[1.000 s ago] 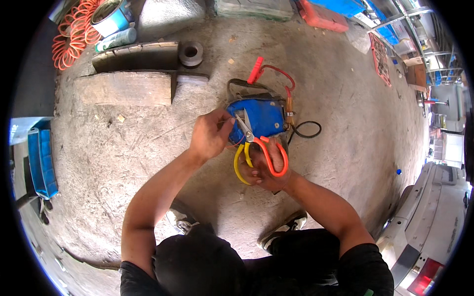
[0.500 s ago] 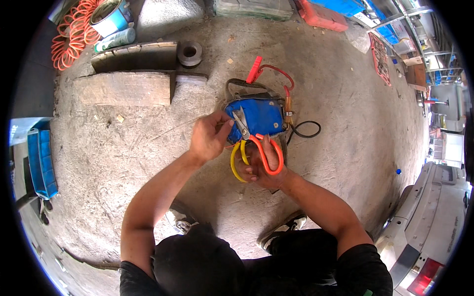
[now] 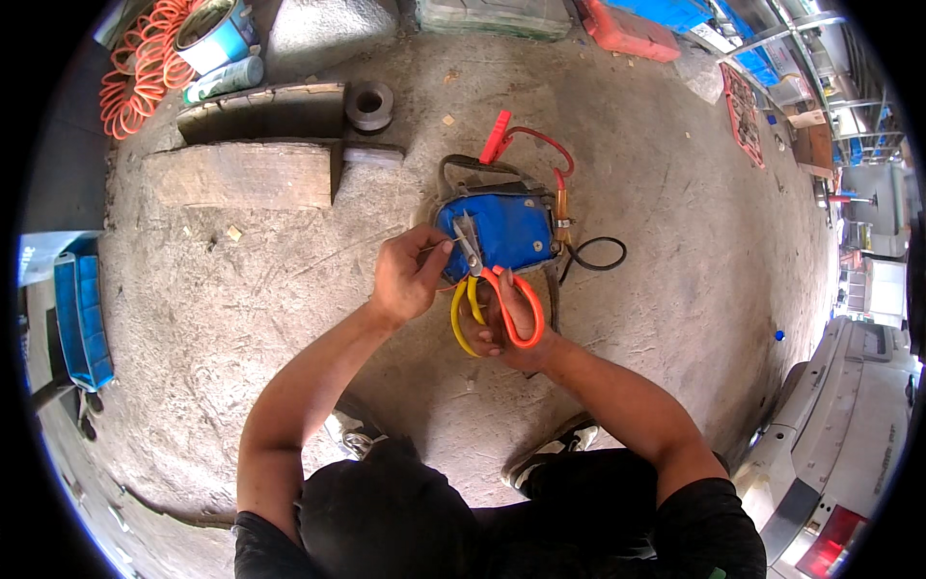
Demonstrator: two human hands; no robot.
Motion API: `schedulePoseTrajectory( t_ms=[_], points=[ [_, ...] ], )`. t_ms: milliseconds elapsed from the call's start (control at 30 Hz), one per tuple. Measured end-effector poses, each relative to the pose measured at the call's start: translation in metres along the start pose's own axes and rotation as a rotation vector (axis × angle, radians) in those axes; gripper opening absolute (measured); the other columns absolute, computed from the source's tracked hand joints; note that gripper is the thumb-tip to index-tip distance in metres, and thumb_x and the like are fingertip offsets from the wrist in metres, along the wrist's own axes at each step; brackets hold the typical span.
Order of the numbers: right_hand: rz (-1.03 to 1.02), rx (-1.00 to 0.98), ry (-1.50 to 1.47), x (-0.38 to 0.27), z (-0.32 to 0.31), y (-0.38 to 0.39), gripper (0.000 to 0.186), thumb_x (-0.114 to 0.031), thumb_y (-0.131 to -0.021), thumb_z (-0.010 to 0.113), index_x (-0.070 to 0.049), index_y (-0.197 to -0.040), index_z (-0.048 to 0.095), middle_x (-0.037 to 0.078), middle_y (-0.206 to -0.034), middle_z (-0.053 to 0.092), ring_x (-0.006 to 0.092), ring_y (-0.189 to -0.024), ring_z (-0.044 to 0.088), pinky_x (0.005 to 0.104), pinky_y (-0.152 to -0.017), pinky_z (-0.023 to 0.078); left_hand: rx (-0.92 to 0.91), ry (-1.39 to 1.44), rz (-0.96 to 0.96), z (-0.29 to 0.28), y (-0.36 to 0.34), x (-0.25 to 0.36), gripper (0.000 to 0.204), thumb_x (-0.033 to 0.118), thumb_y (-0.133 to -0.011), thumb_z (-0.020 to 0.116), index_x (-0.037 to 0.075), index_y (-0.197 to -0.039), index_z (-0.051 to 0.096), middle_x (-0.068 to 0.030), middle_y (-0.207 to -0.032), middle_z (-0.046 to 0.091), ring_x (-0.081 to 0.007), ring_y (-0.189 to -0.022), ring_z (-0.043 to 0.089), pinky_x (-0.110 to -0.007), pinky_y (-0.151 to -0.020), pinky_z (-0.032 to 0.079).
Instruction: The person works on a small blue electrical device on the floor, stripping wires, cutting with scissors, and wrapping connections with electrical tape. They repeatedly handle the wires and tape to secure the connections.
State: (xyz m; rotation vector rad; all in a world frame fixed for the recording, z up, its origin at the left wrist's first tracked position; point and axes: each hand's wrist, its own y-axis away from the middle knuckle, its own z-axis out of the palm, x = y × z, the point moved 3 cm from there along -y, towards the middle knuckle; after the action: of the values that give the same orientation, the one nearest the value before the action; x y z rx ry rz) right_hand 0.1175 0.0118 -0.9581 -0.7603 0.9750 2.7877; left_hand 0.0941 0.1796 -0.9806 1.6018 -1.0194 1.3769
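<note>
On the left stands a long blue plastic bin (image 3: 81, 318); farther off lies a coiled orange hose (image 3: 135, 82), then a thick pale wooden block (image 3: 246, 176). The left hand (image 3: 407, 275) pinches a thin strand (image 3: 425, 251) between thumb and forefinger. Right of it, steel scissors with yellow and orange handles (image 3: 474, 261) reach over a flat blue pouch (image 3: 516, 230) on the concrete floor (image 3: 656, 280). The right hand (image 3: 521, 311) grips both handles, blades slightly parted. Beyond the pouch lies a red clamp (image 3: 496, 138); rightmost, a white vehicle (image 3: 839, 415).

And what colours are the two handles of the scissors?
The left handle is yellow, the right handle orange-red; best in the head view.
</note>
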Motion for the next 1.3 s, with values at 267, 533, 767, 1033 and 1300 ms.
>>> schedulePoseTrajectory(
  t_ms=[267, 533, 767, 1033, 1300],
  points=[
    [-0.023, -0.058, 0.142, 0.006, -0.011, 0.000, 0.065, -0.072, -0.091, 0.038, -0.008, -0.098, 0.049, 0.000, -0.059, 0.040, 0.0107, -0.047, 0.040, 0.0238, -0.044, 0.036, 0.096, 0.176, -0.058, -0.010, 0.000, -0.012, 0.008, 0.005, -0.091, 0.059, -0.002, -0.089, 0.061, 0.0010, -0.069, 0.057, -0.0065, -0.063, 0.048, -0.024, -0.056, 0.040],
    [-0.080, -0.243, 1.589, 0.015, -0.019, 0.059, 0.053, -0.043, -0.079, 0.073, -0.007, -0.112, 0.055, 0.013, -0.087, 0.062, 0.0271, -0.073, 0.059, 0.0367, -0.064, 0.047, 0.350, 0.544, -0.193, -0.100, 0.003, -0.057, 0.014, 0.014, -0.093, 0.055, 0.001, -0.089, 0.060, -0.0024, -0.072, 0.056, -0.0098, -0.060, 0.051, -0.027, -0.059, 0.044],
    [0.184, -0.348, 1.759, 0.031, -0.058, 0.109, 0.059, -0.043, -0.077, 0.074, -0.004, -0.118, 0.057, 0.018, -0.103, 0.065, 0.0360, -0.095, 0.064, 0.0449, -0.081, 0.050, 0.062, 0.390, -0.643, -0.070, 0.040, -0.086, 0.021, 0.020, -0.093, 0.049, 0.002, -0.088, 0.058, -0.0062, -0.076, 0.060, -0.0169, -0.067, 0.060, -0.030, -0.059, 0.050],
    [0.229, -0.142, 2.200, 0.041, -0.159, 0.098, 0.051, -0.038, -0.082, 0.066, -0.005, -0.120, 0.058, 0.017, -0.118, 0.063, 0.0340, -0.103, 0.064, 0.0447, -0.085, 0.051, -0.091, 0.611, -1.122, -0.077, 0.118, -0.157, 0.052, 0.050, -0.100, 0.037, 0.009, -0.073, 0.054, -0.0075, -0.061, 0.055, -0.0210, -0.046, 0.049, -0.032, -0.041, 0.039],
    [0.265, -0.053, 1.867, -0.002, -0.208, 0.137, 0.035, -0.035, -0.080, 0.064, -0.004, -0.097, 0.066, 0.017, -0.096, 0.068, 0.0377, -0.090, 0.066, 0.0466, -0.079, 0.053, -0.315, -0.767, -0.843, -0.132, 0.126, -0.081, 0.035, 0.039, -0.090, 0.063, 0.006, -0.083, 0.069, -0.0148, -0.079, 0.069, -0.0246, -0.070, 0.068, -0.038, -0.055, 0.053]
  ],
)
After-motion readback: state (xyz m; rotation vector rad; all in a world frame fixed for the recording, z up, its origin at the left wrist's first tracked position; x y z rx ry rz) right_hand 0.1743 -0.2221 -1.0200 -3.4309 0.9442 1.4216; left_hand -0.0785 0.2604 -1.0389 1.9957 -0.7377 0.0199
